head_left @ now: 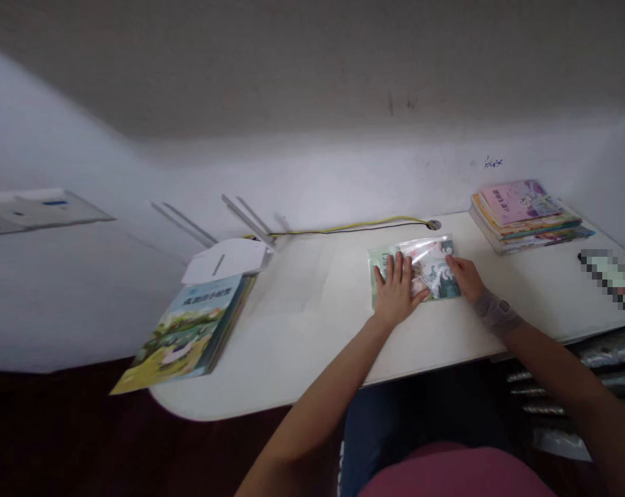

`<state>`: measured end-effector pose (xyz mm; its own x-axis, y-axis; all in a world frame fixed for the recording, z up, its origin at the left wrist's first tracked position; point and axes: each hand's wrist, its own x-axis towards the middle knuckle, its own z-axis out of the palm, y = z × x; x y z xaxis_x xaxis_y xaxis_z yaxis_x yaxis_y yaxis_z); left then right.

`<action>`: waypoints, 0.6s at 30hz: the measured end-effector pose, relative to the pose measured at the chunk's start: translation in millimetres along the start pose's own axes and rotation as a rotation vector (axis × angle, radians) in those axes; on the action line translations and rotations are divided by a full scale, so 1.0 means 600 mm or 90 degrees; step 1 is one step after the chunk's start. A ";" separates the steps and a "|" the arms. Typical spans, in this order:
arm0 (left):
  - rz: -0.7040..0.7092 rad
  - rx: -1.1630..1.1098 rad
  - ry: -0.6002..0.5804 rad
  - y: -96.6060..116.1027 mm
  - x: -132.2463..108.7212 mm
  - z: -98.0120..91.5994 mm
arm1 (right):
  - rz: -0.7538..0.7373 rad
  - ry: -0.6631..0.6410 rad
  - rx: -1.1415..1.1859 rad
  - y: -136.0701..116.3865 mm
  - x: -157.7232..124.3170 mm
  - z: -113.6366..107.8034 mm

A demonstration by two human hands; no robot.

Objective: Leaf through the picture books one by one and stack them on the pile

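Note:
A thin picture book in a clear shiny plastic cover (430,257) lies flat on the white desk (302,331). My left hand (397,290) rests flat on the book's left half, fingers stretched out and together. My right hand (464,275) touches the book's right edge with its fingers curled at the plastic; a grey band wraps that wrist. Whether the right fingers pinch the cover is hard to tell.
A stack of colourful books (524,215) sits at the desk's back right. Another stack with a green-yellow cover (191,335) overhangs the left edge, a white router (228,259) behind it. A yellow cable (354,226) runs along the wall. White wall behind.

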<state>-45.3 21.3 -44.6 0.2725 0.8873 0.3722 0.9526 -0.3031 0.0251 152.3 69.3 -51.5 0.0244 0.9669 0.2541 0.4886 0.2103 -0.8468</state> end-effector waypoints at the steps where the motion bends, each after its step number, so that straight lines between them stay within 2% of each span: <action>1: -0.015 0.003 0.006 -0.002 0.000 -0.004 | 0.003 0.001 -0.002 0.004 0.003 0.001; 4: -0.100 0.012 0.029 -0.013 0.004 -0.016 | 0.008 0.027 -0.017 0.010 0.010 -0.001; 6: -0.149 0.019 0.018 -0.023 0.006 -0.023 | -0.012 0.084 -0.039 0.001 0.008 -0.005; 7: -0.157 0.021 0.001 -0.027 0.008 -0.025 | -0.052 0.119 -0.069 -0.008 0.005 -0.007; 9: -0.140 0.024 -0.038 -0.030 0.013 -0.028 | -0.195 0.148 -0.174 -0.034 -0.004 -0.008; 11: -0.102 0.025 -0.061 -0.029 0.024 -0.027 | -0.370 0.067 -0.312 -0.060 -0.014 -0.001; 13: -0.062 0.027 -0.070 -0.026 0.037 -0.022 | -0.462 -0.067 -0.422 -0.074 -0.019 0.015; 15: -0.042 0.020 -0.093 -0.025 0.047 -0.014 | -0.460 -0.164 -0.497 -0.072 -0.018 0.034; 18: -0.066 -0.011 -0.154 -0.031 0.053 -0.001 | -0.401 -0.226 -0.551 -0.045 -0.010 0.049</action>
<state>-54.3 54.7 -32.6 0.2004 0.9704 0.1348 0.9752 -0.2108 0.0679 113.4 62.0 -43.8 -0.6215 0.7398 0.2577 0.7704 0.6369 0.0295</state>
